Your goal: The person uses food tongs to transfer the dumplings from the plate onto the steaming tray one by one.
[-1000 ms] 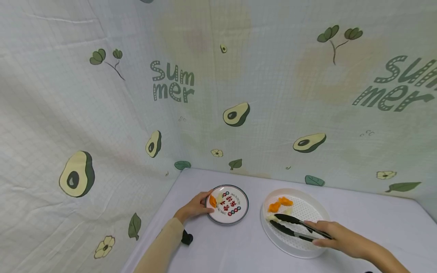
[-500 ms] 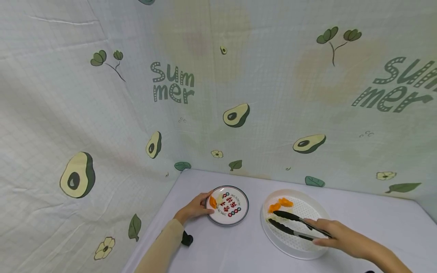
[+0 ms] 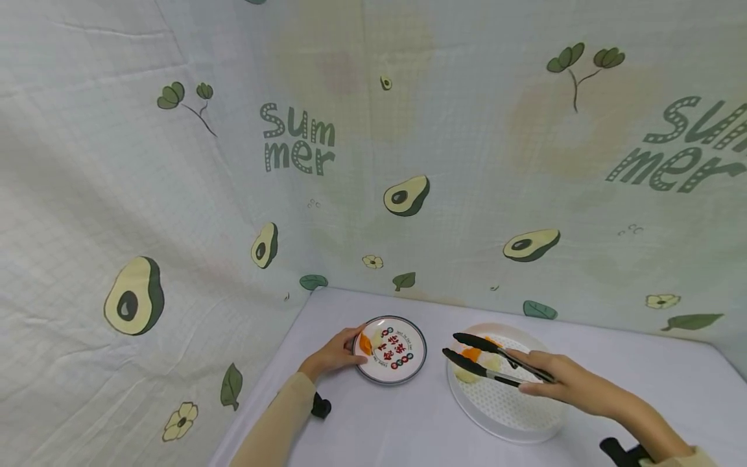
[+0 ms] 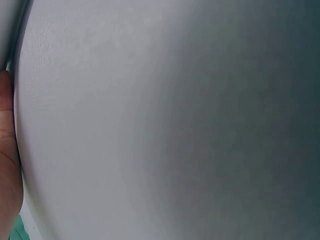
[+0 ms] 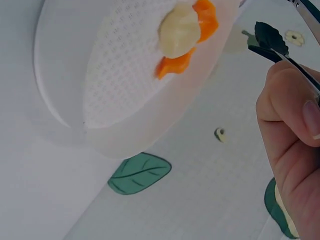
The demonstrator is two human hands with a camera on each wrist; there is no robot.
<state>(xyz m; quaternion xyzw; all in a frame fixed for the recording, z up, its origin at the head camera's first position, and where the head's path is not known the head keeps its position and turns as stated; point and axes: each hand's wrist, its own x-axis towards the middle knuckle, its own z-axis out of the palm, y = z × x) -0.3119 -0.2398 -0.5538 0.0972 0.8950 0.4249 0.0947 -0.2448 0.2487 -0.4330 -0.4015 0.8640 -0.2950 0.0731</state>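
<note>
My left hand (image 3: 334, 355) grips the left rim of a small round plate (image 3: 408, 374) with red printed characters. On the plate's left side lie an orange piece (image 3: 365, 344) and a pale piece (image 3: 377, 339), kinds unclear. My right hand (image 3: 574, 384) holds black-tipped metal tongs (image 3: 470, 364) above a round white container (image 3: 522, 428) with a dimpled floor. The tong tips stand apart with nothing seen between them. Below are pale pieces (image 3: 467, 376) and orange pieces (image 3: 471, 353); the right wrist view shows one pale piece (image 5: 179, 32) beside orange ones (image 5: 176, 65). The left wrist view shows mostly a blurred pale surface (image 4: 90, 100).
A white-covered table (image 3: 403, 428) carries both plate and container, with a gap between them. A printed cloth (image 3: 350, 227) with avocados and leaves rises behind and to the left. Black straps (image 3: 621, 451) sit at the wrists.
My right hand has raised the tongs and shifted them up and left over the container, uncovering pale pieces there. The left hand stays on the plate.
</note>
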